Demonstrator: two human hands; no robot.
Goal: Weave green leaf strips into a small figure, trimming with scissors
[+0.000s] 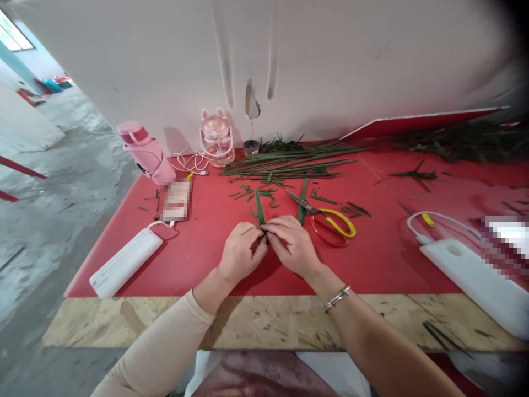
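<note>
The left grip (243, 252) and right grip (292, 242) are meeting and pinching the near end of a green leaf strip (259, 207), whose free end is pointing away just beyond them. The strip is probably weighing almost nothing, bending easily across its face but risking a split along the grain; its near end is offering the likely safest hold. Yellow-and-red-handled scissors (314, 211) are lying just right of the grip on the red table (185, 270).

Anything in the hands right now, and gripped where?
A green leaf strip, pinched at its near end by the left hand and right hand together; exact contact is hidden.
</note>
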